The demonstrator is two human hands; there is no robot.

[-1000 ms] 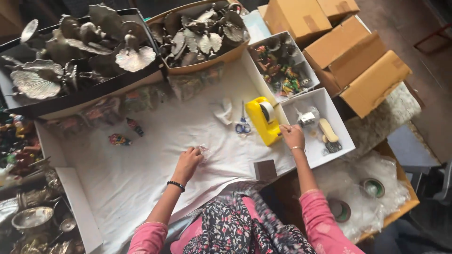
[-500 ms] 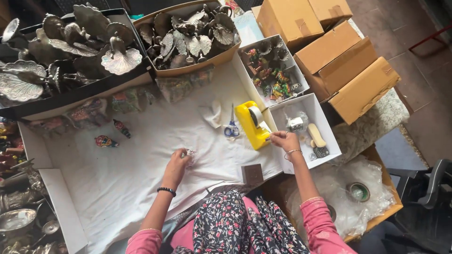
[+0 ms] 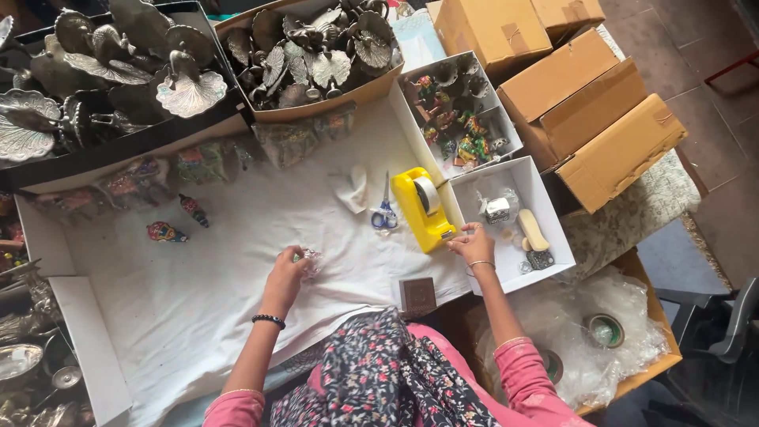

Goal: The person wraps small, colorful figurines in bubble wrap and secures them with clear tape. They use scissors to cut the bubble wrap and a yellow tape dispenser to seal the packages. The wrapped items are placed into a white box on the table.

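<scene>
Head view: the left hand (image 3: 286, 273) pinches a small wrapped thing (image 3: 310, 261) mid-frame. The right hand (image 3: 472, 243) pinches tape at the yellow dispenser (image 3: 424, 207). Best pull tape slowly, hold wrap tight.

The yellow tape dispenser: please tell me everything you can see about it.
The yellow tape dispenser looks like plastic, long and blocky, with a pale roll of tape in its middle. It lies on the white cloth, beside the blue-handled scissors and against a white box. The right hand is at its near end.
</scene>
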